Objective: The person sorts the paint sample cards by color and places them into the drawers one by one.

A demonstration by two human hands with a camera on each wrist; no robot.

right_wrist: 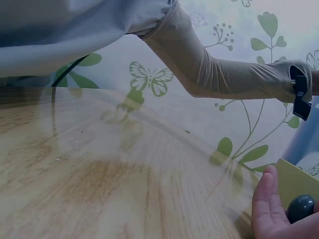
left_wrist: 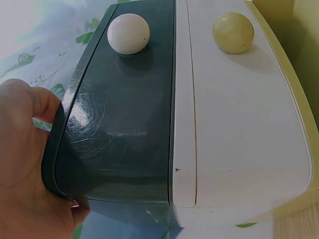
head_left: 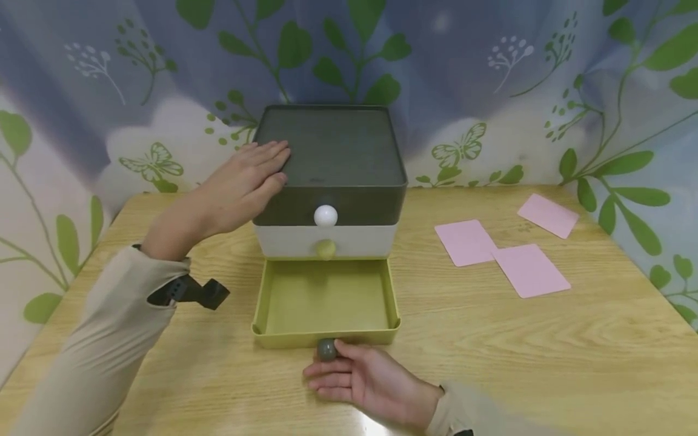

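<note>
A small three-tier drawer box stands on the table, with a dark green top tier, a white middle and a yellow-green bottom. The bottom drawer is pulled out towards me, its bare floor showing. At its front, my right hand pinches the dark round knob between thumb and fingers, palm turned up. My left hand rests on the left edge of the box's top, fingers straight. In the left wrist view the white knob and yellow knob sit on the two shut upper drawers.
Several pink cards lie to the right of the box, two of them meeting at a corner: one card, another card. A third card lies farther back. A leaf-patterned curtain hangs behind the wooden table.
</note>
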